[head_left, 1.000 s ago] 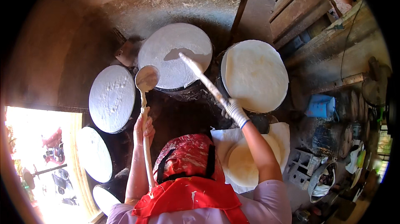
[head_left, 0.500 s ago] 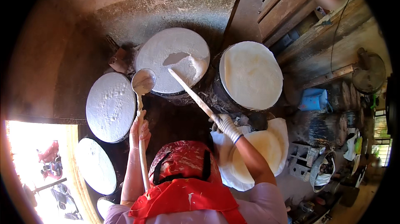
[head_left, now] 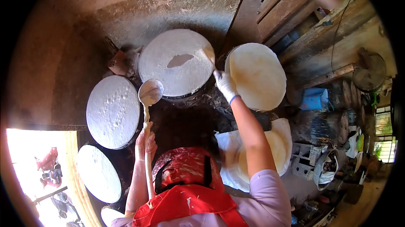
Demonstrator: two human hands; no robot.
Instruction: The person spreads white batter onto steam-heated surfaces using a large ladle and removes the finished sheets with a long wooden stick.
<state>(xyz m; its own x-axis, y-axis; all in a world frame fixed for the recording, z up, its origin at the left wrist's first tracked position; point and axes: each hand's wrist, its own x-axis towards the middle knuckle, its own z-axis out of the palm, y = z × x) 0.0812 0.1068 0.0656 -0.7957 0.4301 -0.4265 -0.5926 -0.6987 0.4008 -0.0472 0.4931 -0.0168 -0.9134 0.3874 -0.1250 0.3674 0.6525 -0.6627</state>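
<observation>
My left hand [head_left: 145, 142] is wrapped round the long pale handle of a ladle [head_left: 151, 92]. The ladle's bowl hangs just below the left edge of a large round white sheet of batter [head_left: 164, 49]. This sheet lies on a round cooking surface at the far middle and has a grey bare patch [head_left: 180, 61] in it. My right hand [head_left: 226, 84], in a whitish glove, grips a pale wooden stick [head_left: 207, 56]. The stick's far end lies over the right part of that sheet. Beside the hand, a yellowish round sheet [head_left: 257, 75] covers another round surface.
At the left are a bubbled white round [head_left: 113, 111] and a smoother white round [head_left: 99, 173]. Several pale round sheets [head_left: 270, 153] lie on white cloth at the lower right. A blue container [head_left: 314, 99], logs [head_left: 325, 127] and concrete blocks [head_left: 306, 159] stand farther right.
My right hand has moved up and away from the cloth, swinging the stick over the middle sheet's right side. The raised fold there now looks flat. The ladle has shifted slightly right and down.
</observation>
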